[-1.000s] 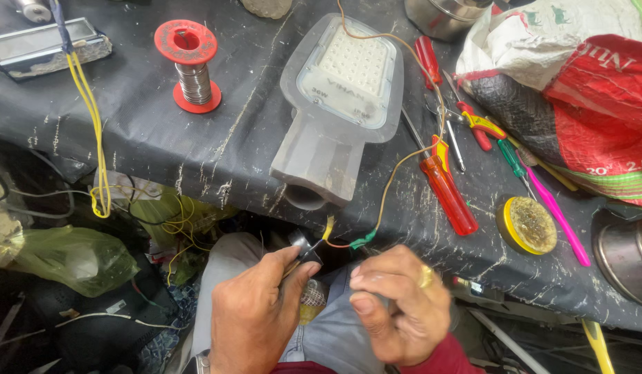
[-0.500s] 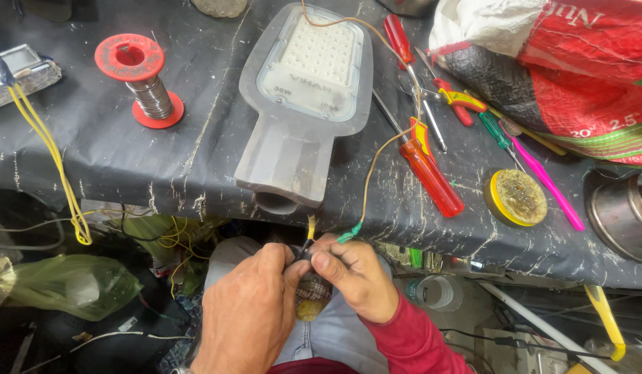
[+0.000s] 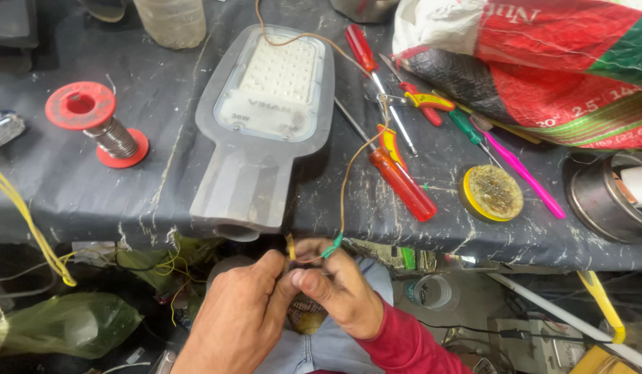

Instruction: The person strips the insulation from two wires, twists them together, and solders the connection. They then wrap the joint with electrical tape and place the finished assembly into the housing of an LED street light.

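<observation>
My left hand (image 3: 241,318) and my right hand (image 3: 338,287) meet just below the table edge, fingertips pinched together around thin wire ends (image 3: 291,246). A brown wire (image 3: 345,180) with a green sleeve runs from my right fingers up across the table. It passes behind the grey LED street lamp (image 3: 265,125), which lies flat on the dark table (image 3: 71,187) with its white lens facing up. A small round part sits partly hidden between my hands above my lap.
A red solder spool (image 3: 99,125) lies at the left. Red-handled screwdrivers (image 3: 400,180), pliers, a pink tool and a yellow flux tin (image 3: 492,193) lie right of the lamp. A red and white sack (image 3: 542,62) fills the back right. A metal can (image 3: 605,201) stands at the right edge.
My view has shifted closer and lower over the table. My hands have drawn together just under the table edge, both pinching the wire ends.
</observation>
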